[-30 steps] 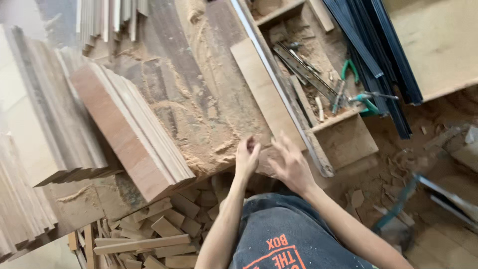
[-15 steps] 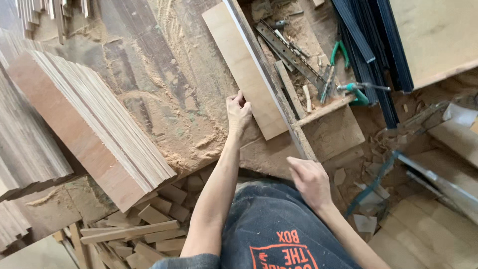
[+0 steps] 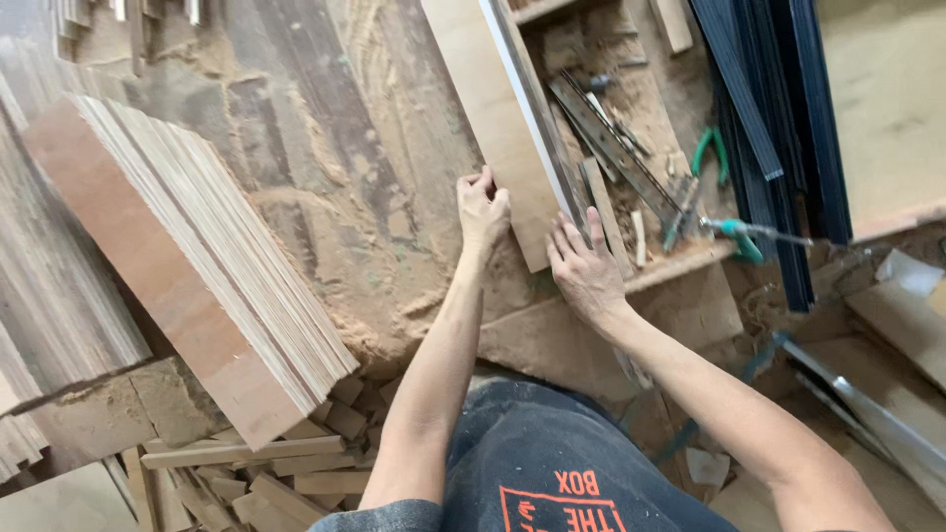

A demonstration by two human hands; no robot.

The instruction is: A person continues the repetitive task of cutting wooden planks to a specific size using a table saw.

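Note:
A pale wooden board (image 3: 490,108) lies flat on the sawdust-covered saw table (image 3: 345,207), its long edge against a metal fence rail (image 3: 527,108). My left hand (image 3: 483,209) grips the board's near left edge with curled fingers. My right hand (image 3: 583,268) lies flat with spread fingers on the board's near end, close by the fence.
A leaning stack of thin plywood strips (image 3: 187,256) stands at the left. Small wood offcuts (image 3: 246,463) pile below it. Right of the fence a tray holds metal tools (image 3: 611,138) and green-handled pliers (image 3: 711,158). Dark sheets (image 3: 778,128) lean at the right.
My left hand has stayed on the board's edge as the board came nearer. My right hand rose from the table's front edge and now lies on the board's near end.

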